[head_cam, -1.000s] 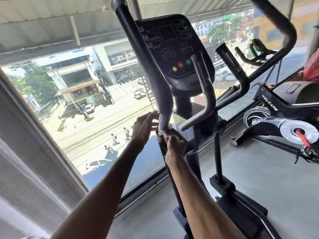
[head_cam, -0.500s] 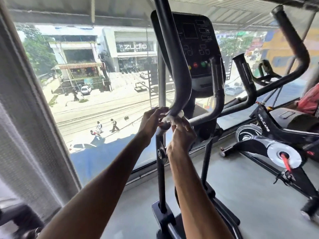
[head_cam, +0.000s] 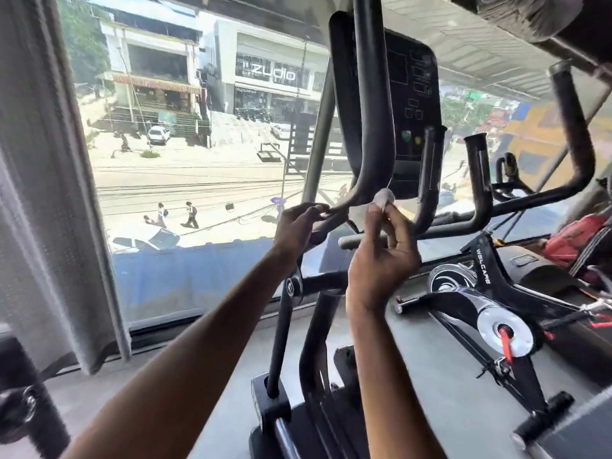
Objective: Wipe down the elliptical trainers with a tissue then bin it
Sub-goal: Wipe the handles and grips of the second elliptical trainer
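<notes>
Right hand (head_cam: 381, 256) now lifted off the bar, pinching a wadded tissue (head_cam: 383, 197), left hand (head_cam: 298, 226) gripping the elliptical handlebar (head_cam: 367, 127) bend

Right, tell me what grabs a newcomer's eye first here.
Centre frame, two bare arms reach up to the elliptical's black handlebar: the left hand grips its bend while the right hand pinches a small white tissue beside it. Behind them, the window shows a sunlit street. At right stands a spin bike.
</notes>
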Tool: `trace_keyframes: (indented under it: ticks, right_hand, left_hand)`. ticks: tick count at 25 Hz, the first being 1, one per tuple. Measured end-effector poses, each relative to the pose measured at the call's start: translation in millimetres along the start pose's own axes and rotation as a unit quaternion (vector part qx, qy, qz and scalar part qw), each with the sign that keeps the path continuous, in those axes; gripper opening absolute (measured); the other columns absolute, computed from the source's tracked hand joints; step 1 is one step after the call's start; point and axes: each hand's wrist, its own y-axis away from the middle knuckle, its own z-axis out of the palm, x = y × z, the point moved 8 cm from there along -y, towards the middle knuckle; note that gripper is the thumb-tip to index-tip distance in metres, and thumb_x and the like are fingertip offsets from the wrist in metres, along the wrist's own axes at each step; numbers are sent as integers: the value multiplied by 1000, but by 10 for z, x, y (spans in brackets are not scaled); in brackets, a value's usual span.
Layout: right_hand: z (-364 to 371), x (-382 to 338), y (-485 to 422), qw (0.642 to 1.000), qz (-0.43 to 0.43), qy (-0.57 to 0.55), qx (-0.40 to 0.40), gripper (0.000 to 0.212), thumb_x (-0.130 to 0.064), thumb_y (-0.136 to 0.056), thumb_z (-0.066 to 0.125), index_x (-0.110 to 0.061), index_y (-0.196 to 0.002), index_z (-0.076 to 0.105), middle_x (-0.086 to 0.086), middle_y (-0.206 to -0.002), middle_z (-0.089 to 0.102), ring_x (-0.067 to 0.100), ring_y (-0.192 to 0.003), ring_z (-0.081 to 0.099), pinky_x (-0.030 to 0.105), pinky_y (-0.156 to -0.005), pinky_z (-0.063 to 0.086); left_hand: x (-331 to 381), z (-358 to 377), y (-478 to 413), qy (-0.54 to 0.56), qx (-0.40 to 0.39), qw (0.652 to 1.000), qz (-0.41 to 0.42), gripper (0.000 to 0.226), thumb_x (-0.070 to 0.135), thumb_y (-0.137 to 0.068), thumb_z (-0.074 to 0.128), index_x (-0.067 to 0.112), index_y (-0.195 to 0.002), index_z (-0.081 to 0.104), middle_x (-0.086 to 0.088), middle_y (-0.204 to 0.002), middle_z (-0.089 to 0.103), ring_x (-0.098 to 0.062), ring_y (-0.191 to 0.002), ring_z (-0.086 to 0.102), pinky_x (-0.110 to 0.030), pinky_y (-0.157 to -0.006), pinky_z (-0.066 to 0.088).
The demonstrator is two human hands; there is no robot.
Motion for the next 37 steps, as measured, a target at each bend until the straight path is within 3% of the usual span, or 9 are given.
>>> trace_keyframes:
  ticks: [4,8,14,19,23,25,30,34,37]
  right_hand:
    - [168,-646,-51,914,-345,188,-100,13,-4,-94,70,-2,-105,78,12,-100,71,19,-92,68,30,-78,57]
    - [299,-700,-7,827,-447,295,-172,19,-5,-98,63,-3,-111,76,12,-101,70,28,-89,66,30,-85,53]
    - [548,-581,67,710,-457,444,-300,25,-12,-105,53,2,-120,68,5,-113,63,22,-99,53,30,-81,55]
    - [724,-394,257,567,-483,558,-365,31,-15,-80,80,2,-104,73,9,-102,61,26,-99,54,32,-82,56]
    - [918,-168,421,527,-474,569,-417,14,5,-66,74,1,-79,74,11,-82,63,27,-90,59,30,-63,54]
    - [953,53,491,498,-472,571,-449,15,7,-68,74,3,-82,75,13,-85,66,27,-94,59,31,-70,56]
    - [1089,613,611,422,-475,586,-503,25,2,-73,78,6,-98,75,16,-96,70,27,-101,60,34,-87,57]
    - [1222,917,716,395,-435,597,-546,22,-1,-81,74,1,-103,75,13,-100,69,27,-106,59,34,-88,56]
    - [1265,746,623,412,-437,596,-533,20,5,-78,74,10,-97,73,19,-95,68,32,-103,60,39,-83,59]
  left_hand:
    - [-61,-24,-5,18,5,1000,11,20,13,-97,62,19,-88,79,-10,-97,75,-23,-91,70,-38,-79,60]
    - [-104,-14,5,43,14,999,-1,28,11,-99,59,22,-82,78,-7,-93,75,-25,-93,69,-46,-89,59]
    - [-252,-14,-63,37,33,999,14,25,29,-88,56,27,-82,80,-15,-102,75,-32,-94,69,-50,-90,59]
    - [-361,-24,-75,49,45,997,-30,29,14,-96,45,13,-97,74,-9,-91,76,-25,-87,71,-39,-85,57]
    - [-485,-61,-104,23,35,997,-71,32,16,-98,41,15,-100,73,-7,-101,77,-30,-102,71,-51,-101,52]
    - [-559,-88,-119,16,38,994,-102,33,18,-99,39,16,-99,72,-3,-96,77,-27,-102,71,-54,-104,51]
    - [-717,-215,-239,22,73,991,-114,29,23,-93,41,17,-83,67,-12,-92,71,-29,-92,63,-45,-81,52]
    - [-743,-284,-303,44,97,988,-110,36,12,-102,39,21,-85,70,-7,-90,72,-28,-91,68,-43,-86,56]
    - [-858,-365,-348,65,115,984,-116,35,21,-107,36,16,-100,70,-6,-89,72,-25,-86,69,-42,-84,56]
